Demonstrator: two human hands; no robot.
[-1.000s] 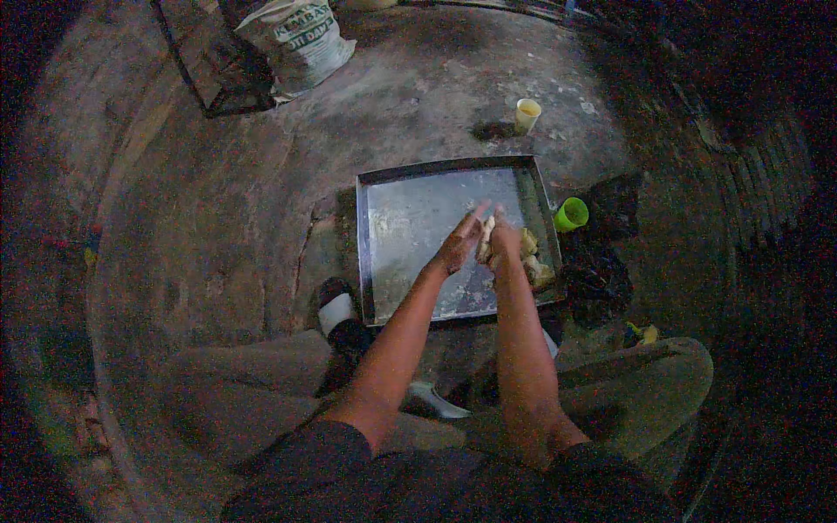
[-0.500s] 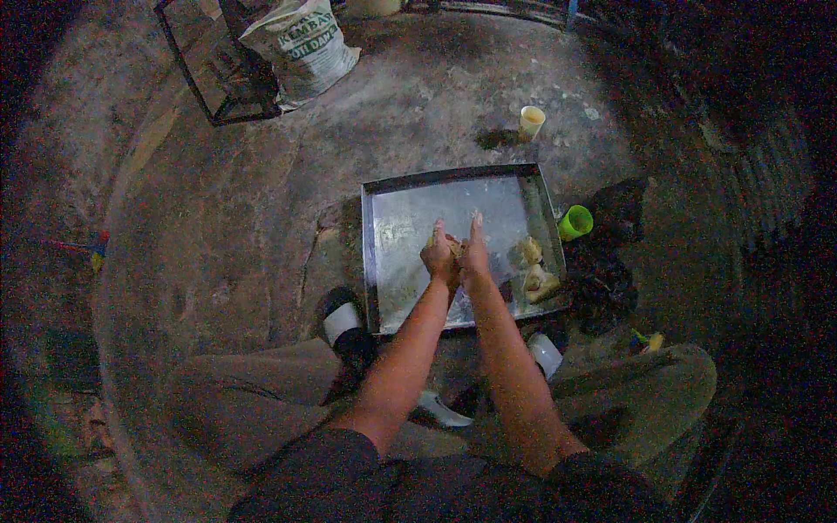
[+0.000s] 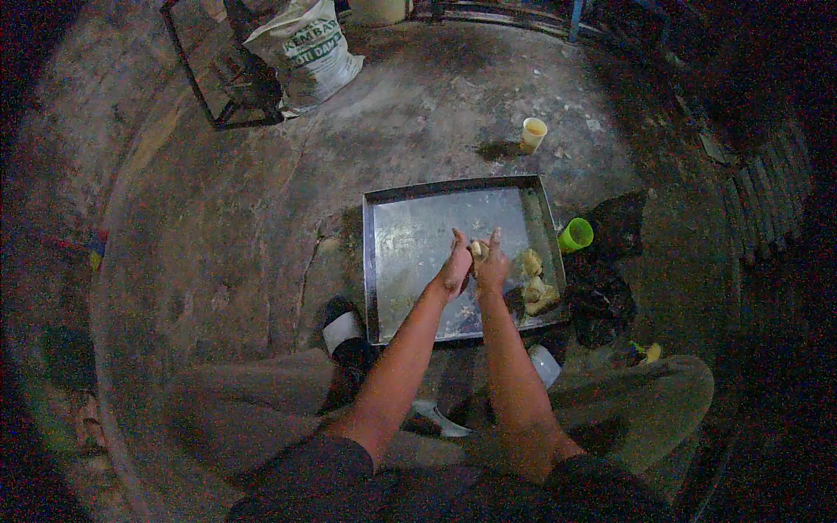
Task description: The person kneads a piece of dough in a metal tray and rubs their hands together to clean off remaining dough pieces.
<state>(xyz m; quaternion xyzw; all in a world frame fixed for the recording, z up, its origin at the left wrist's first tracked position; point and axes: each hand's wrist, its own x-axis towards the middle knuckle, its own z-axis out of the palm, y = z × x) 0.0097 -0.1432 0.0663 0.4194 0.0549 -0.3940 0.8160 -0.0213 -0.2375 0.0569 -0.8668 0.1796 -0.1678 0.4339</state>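
Hands (image 3: 452, 268) (image 3: 492, 272) shifted right, pale lump (image 3: 476, 248) between, long axis pointing roughly away

Arms (image 3: 403, 362) outstretched — left hand (image 3: 455, 268) beside right hand (image 3: 493, 270).

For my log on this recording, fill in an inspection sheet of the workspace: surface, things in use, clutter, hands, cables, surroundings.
Surface: shallow metal tray on a stained, worn floor.
Things in use: pale piece between the hands; pale lumps at the tray's right side.
Clutter: green cup and black plastic right of the tray; pale cup beyond it.
Hands: left hand and right hand close together over the tray; exact grip unclear.
Cables: nothing seen.
Surroundings: dim; printed pale sack beside a dark metal frame, upper left.
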